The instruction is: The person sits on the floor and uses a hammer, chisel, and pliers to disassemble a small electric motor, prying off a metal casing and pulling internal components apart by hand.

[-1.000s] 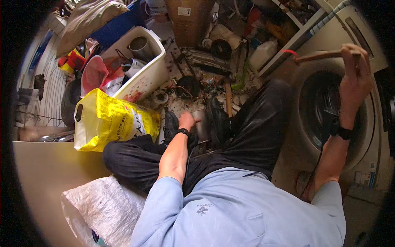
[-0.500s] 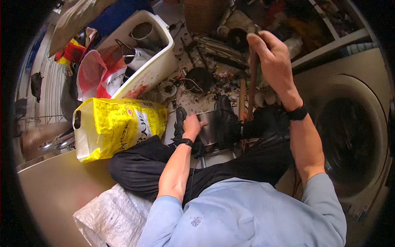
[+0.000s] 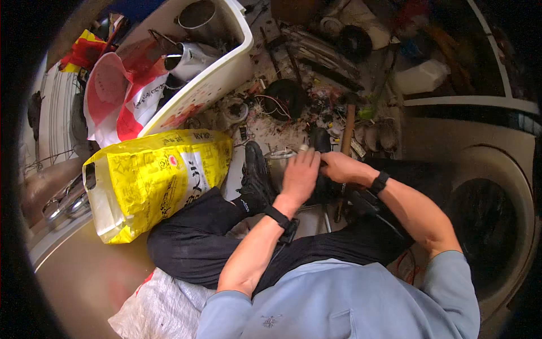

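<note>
A shiny metal pot-like cylinder [image 3: 276,164] stands between my black shoes [image 3: 257,175], partly hidden by my arm. My left hand [image 3: 301,174] lies over its right side, fingers stretched out and slightly blurred; a pale band shows at one fingertip. Close beside it, my right hand [image 3: 343,168] is closed, its fingertips near the left hand's fingers. What it grips is hidden. A wooden handle [image 3: 348,127] slants on the floor just beyond the right hand.
A yellow bag [image 3: 164,175] stands left of my knee, before a white bin [image 3: 226,79] holding metal vessels and a red-white bag. Scrap and a black round piece [image 3: 284,99] litter the floor ahead. A front-loading washing machine [image 3: 525,164] stands at right, a white sack [image 3: 164,305] lower left.
My right hand has come down from its raised position, where it held a long brown bar, to beside my left hand. My left hand has shifted right and slightly forward across the metal cylinder.
</note>
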`<state>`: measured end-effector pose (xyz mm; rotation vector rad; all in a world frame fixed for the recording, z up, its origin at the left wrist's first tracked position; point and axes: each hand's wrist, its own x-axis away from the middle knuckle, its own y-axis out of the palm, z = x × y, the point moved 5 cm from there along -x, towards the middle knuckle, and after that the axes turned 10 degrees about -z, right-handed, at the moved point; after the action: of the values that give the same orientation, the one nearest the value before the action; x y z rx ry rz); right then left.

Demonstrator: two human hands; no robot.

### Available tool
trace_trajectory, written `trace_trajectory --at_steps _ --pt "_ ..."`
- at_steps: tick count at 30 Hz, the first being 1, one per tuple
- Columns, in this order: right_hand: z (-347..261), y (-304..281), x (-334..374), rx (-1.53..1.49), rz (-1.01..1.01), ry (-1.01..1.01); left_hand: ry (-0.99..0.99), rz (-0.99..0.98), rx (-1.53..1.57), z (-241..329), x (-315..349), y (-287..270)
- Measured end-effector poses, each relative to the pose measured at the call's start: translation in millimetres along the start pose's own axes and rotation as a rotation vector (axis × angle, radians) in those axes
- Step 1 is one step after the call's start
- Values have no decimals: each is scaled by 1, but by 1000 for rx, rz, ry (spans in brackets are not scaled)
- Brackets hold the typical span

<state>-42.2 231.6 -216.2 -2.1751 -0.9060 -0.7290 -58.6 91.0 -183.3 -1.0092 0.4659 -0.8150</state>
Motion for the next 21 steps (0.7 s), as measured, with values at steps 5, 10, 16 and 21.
trace_trajectory --at_steps 5,10,16,21 --pt "-52 -50 51 203 -348 111 -127 -85 227 -1 0 26" --pt "-52 -78 77 421 -260 146 -200 -22 284 -12 -13 32" --pt "-47 -106 64 390 0 -35 -408 316 476 -59 2 8" --pt "-60 -118 49 426 14 -35 -1066 -187 508 -111 65 25"
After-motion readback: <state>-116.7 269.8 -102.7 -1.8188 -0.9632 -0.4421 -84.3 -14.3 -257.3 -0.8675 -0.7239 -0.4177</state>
